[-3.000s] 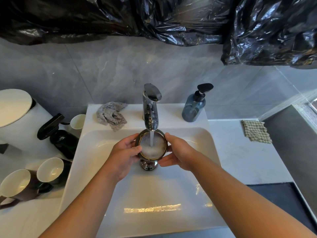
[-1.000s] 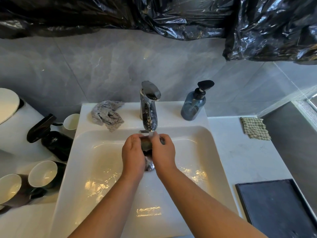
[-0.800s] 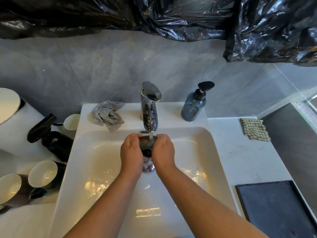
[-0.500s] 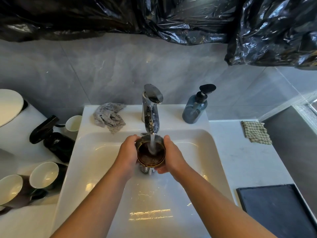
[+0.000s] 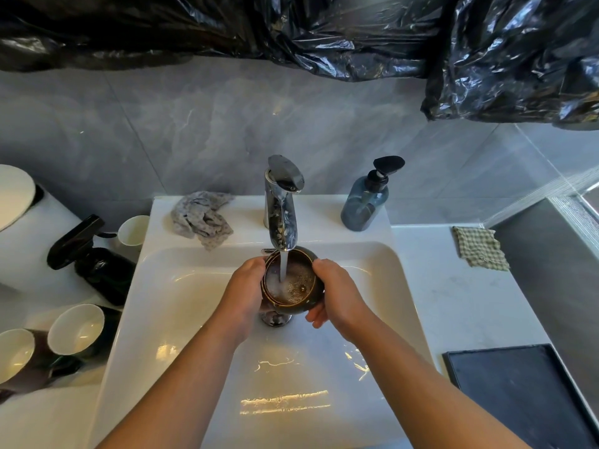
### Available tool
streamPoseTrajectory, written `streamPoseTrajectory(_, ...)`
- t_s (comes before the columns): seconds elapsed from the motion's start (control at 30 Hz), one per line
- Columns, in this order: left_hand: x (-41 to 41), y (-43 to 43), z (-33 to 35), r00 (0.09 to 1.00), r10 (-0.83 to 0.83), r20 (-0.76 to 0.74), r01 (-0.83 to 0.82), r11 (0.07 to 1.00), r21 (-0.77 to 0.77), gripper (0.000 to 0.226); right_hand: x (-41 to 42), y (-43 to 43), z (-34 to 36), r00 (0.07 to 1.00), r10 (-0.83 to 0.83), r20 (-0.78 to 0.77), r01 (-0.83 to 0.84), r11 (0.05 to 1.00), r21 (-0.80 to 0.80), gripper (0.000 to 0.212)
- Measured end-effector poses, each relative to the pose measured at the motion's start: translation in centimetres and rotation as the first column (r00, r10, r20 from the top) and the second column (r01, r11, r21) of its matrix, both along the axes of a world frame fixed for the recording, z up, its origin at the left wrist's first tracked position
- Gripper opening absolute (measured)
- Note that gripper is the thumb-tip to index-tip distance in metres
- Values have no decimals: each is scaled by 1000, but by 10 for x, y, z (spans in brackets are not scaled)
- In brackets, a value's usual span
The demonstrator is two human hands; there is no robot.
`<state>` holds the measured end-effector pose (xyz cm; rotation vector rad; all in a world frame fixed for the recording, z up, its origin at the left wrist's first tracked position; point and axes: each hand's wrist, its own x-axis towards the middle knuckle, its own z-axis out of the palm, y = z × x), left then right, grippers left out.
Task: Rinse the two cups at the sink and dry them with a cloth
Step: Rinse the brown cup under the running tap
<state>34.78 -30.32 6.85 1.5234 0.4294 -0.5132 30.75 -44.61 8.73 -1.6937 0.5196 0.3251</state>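
A dark brown cup [image 5: 293, 283] stands upright under the chrome tap [image 5: 281, 202], over the white sink [image 5: 181, 319]. Water runs from the spout into it and foams inside. My left hand [image 5: 244, 293] holds the cup's left side and my right hand [image 5: 337, 294] holds its right side. A crumpled grey cloth [image 5: 202, 218] lies on the sink's back ledge, left of the tap. A folded checked cloth [image 5: 479, 247] lies on the counter to the right.
Two dark mugs with cream insides [image 5: 76, 328] [image 5: 14, 354] lie on the left counter beside a black spray bottle [image 5: 94, 260] and a small white cup [image 5: 133, 230]. A blue soap dispenser [image 5: 368, 199] stands right of the tap. A dark tray [image 5: 525, 393] sits at the front right.
The cup was tipped over and covered by both hands a second ago. It has been turned upright under the stream and is filling with water.
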Motion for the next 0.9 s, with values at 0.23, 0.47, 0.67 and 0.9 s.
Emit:
streamPoseTrajectory(0.23,2,-3,-7,997,35,-62,-38,998,-51,31,2,2,2,1000,17,-6,-17,999,-48,41)
streamPoseTrajectory(0.47,1,-3,-12,994,42,-100,-52,994,-100,31,4,5,1,1000,17,-27,-19,998,-65,41)
streamPoseTrajectory(0.67,4,4,-11,998,30,-59,-35,995,-93,32,9,7,-3,999,-12,-50,11,1000,-15,45)
streamPoseTrajectory(0.9,8,14,-1,997,-1,79,2,1000,-8,30,16,10,-12,992,-56,-115,66,994,90,55)
